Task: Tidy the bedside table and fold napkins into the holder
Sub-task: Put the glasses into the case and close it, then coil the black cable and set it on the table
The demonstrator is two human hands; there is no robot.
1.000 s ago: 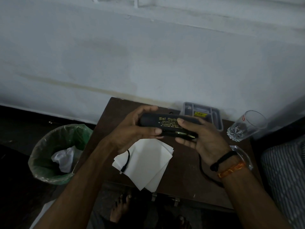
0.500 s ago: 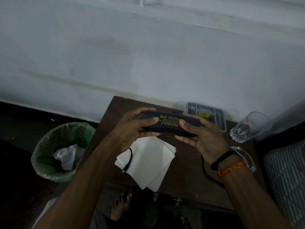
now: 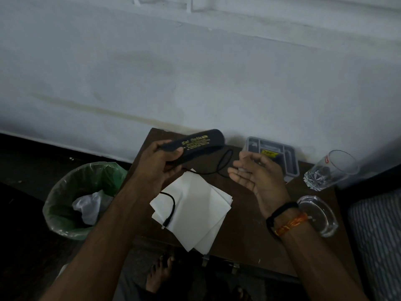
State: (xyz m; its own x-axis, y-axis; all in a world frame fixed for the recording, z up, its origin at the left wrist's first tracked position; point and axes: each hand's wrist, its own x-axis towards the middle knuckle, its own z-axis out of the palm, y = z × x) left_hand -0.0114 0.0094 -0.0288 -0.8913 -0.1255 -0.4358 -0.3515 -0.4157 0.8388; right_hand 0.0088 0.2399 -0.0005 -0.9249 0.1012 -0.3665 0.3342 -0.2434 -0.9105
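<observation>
A left hand wraps its grip round one end of a black glasses case, held above the surface's far left corner; the right hand hovers relaxed, holding nothing. The case looks rigid and light; the soft napkins mid-surface want lifting by their edges

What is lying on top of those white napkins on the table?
A black cable loops across the white napkins, its plug end resting on them. Where the cable runs beneath the left hand is hidden.
</observation>
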